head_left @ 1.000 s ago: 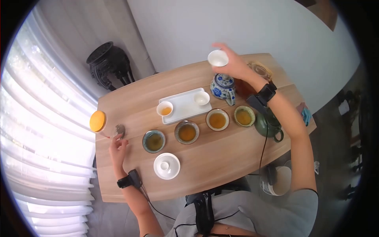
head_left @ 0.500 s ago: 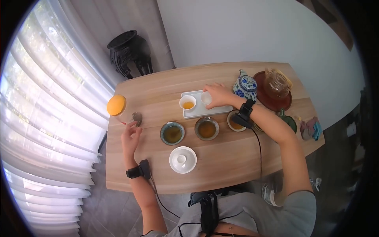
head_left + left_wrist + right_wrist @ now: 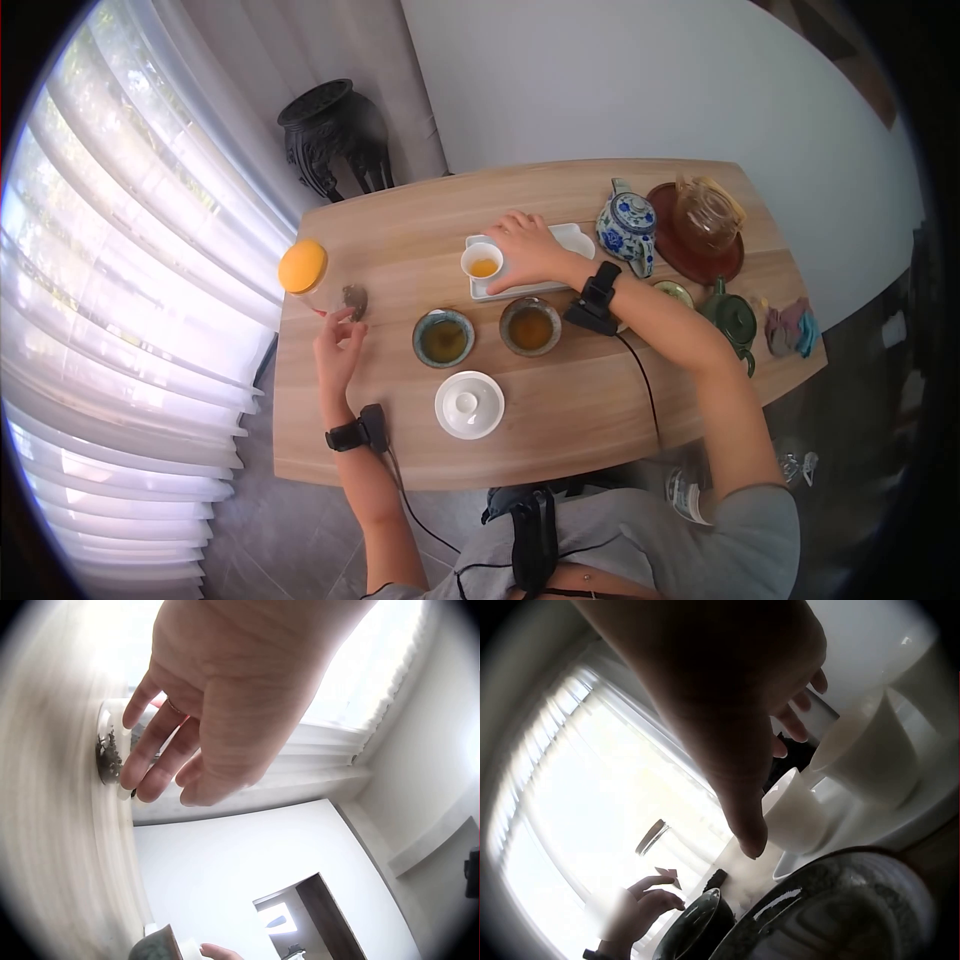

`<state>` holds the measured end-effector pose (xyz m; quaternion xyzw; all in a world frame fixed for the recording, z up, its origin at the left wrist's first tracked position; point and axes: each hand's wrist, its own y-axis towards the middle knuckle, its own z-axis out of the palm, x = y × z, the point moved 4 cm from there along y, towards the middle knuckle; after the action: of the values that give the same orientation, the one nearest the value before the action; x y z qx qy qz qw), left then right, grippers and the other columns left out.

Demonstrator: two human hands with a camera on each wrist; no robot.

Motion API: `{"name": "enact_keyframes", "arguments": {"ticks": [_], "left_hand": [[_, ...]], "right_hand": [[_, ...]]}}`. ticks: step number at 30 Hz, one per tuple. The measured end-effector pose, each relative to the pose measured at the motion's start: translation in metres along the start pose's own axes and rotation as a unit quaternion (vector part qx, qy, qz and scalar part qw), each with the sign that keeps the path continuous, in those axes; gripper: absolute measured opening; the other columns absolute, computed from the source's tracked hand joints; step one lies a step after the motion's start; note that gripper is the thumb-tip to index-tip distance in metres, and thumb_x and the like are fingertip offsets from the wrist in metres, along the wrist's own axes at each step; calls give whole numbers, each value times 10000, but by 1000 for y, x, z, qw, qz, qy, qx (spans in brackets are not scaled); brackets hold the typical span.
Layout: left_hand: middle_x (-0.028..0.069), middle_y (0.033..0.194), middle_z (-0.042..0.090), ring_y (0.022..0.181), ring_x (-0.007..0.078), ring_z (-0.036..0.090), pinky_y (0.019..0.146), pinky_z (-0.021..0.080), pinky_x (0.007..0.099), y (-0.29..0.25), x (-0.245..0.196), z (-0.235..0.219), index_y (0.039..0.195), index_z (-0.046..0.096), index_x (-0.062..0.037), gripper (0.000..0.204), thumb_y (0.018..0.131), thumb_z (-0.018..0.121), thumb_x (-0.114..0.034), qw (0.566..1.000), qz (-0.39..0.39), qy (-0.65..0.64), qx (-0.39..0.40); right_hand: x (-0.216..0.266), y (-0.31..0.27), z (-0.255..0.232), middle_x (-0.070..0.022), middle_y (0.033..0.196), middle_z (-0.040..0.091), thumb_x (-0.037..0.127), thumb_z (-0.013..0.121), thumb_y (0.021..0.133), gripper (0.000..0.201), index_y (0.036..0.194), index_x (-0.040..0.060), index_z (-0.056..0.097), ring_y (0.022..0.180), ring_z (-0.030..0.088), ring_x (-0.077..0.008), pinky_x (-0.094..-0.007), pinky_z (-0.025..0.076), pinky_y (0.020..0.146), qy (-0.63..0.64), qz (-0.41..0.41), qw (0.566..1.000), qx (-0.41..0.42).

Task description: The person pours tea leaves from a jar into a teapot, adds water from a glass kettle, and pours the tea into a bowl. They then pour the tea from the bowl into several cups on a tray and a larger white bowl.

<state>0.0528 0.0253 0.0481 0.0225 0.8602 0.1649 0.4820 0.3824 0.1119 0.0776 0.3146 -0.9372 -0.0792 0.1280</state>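
Note:
In the head view my right hand [image 3: 528,252] spreads its fingers and thumb around a white cup [image 3: 482,264] of amber tea at the left end of the white tray [image 3: 575,240]. In the right wrist view the thumb overlaps this cup's near side, with the fingers beyond it. A second white cup [image 3: 877,754] stands on the tray, hidden beneath the hand in the head view. My left hand [image 3: 340,350] has loosely bent fingers beside a clear jar with a yellow lid [image 3: 303,266] and dark dried leaves [image 3: 109,756] in its bottom.
Two tea-filled bowls [image 3: 444,338] [image 3: 530,327] stand before the tray, near a white lidded bowl [image 3: 470,405]. Right of the tray are a blue-and-white teapot [image 3: 630,228], a glass pot [image 3: 708,220] on a red-brown tray [image 3: 672,240], a green teapot [image 3: 732,320] and a cloth [image 3: 792,328].
My right hand has lowered the second white cup onto the tray, let it go and moved left to the cup of tea. The left hand stays by the jar. The head view has shifted.

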Motion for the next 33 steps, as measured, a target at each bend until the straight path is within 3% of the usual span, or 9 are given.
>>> {"name": "enact_keyframes", "arguments": {"ticks": [4, 8, 12, 14, 15, 17, 23, 30, 33], "left_hand": [[84, 758, 682, 758, 139, 658, 756, 487, 269, 1, 4, 0, 1091, 583, 1, 281, 831, 622, -99, 1000, 10, 12, 8], [82, 740, 675, 745, 143, 654, 753, 484, 273, 0, 5, -1, 1082, 591, -12, 263, 833, 620, -89, 1000, 12, -2, 1], [65, 740, 669, 731, 127, 641, 729, 477, 259, 0, 10, -1, 1108, 568, -13, 280, 838, 613, -73, 1000, 16, -8, 10], [63, 742, 668, 726, 125, 638, 724, 475, 258, 1, 12, 0, 1113, 563, -12, 286, 839, 612, -75, 999, 24, -14, 23], [62, 742, 668, 727, 124, 637, 723, 474, 256, 1, 13, -1, 1115, 560, -11, 282, 844, 607, -75, 1000, 22, -11, 19], [62, 743, 668, 728, 123, 636, 722, 472, 254, 2, 15, -1, 1116, 557, -9, 279, 849, 603, -76, 999, 23, -12, 23], [73, 755, 673, 732, 128, 639, 718, 473, 245, 3, 20, 0, 1129, 547, 4, 271, 875, 573, -87, 999, 16, -3, 33], [70, 736, 666, 718, 125, 632, 706, 468, 237, 4, 23, 4, 1129, 550, 19, 280, 868, 576, -77, 999, 7, -23, 30], [63, 726, 659, 706, 111, 617, 695, 460, 228, 4, 22, 5, 1125, 552, 27, 284, 863, 583, -78, 999, -6, -21, 40]], "right_hand": [[0, 13, 20, -145, 1111, 543, 511, 762, 524, 754, 1087, 42, 588, 1142, 431, -299, -407, 327, 906, -5, -21, 999, -48], [-5, 20, 21, -143, 1108, 544, 485, 754, 563, 700, 1069, 36, 573, 1122, 446, -300, -410, 334, 923, 69, 44, 996, -37], [-13, 9, -29, -143, 1141, 535, 404, 799, 602, 695, 1118, 29, 524, 1053, 515, -282, -387, 398, 911, 210, 130, 968, -40], [-23, -6, -61, -122, 1152, 541, 261, 819, 646, 699, 1198, 25, 460, 1078, 525, -230, -341, 419, 921, 441, 113, 887, -82], [-30, -17, -77, -122, 1152, 541, 261, 819, 646, 699, 1198, 25, 460, 1078, 525, -230, -341, 419, 921, 435, 126, 887, -89], [-51, -39, -107, -99, 1166, 536, 134, 805, 680, 707, 1252, 17, 407, 1125, 498, -187, -321, 410, 949, 565, 133, 804, -134], [-133, -138, -179, -110, 1084, 558, 66, 789, 682, 688, 1242, -25, 400, 1021, 560, -176, -316, 480, 863, 571, 162, 733, -334], [-217, -230, -183, -73, 1051, 582, 69, 793, 659, 633, 1199, 18, 466, 990, 571, -164, -302, 476, 840, 454, 278, 764, -365], [-238, -247, -174, -61, 1043, 591, 75, 803, 637, 594, 1155, 35, 515, 976, 574, -159, -299, 472, 830, 401, 327, 790, -329]]}}
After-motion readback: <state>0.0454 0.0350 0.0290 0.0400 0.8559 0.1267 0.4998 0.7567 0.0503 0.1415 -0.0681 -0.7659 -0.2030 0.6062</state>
